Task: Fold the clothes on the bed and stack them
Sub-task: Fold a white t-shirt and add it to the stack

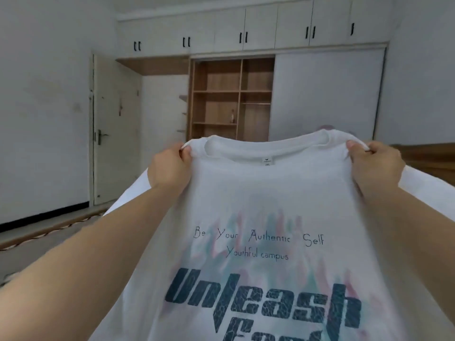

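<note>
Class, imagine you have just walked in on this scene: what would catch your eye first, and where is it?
First, the white T-shirt, held up across the middle and lower frame, printed side toward the camera with large dark lettering. Next, the left hand and right hand, each pinching a shoulder beside the collar. Behind, the open wooden wardrobe shelves stand at centre against the far wall.

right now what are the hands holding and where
A white t-shirt, held up by its shoulders: left hand pinches the left shoulder, right hand the right.
</note>
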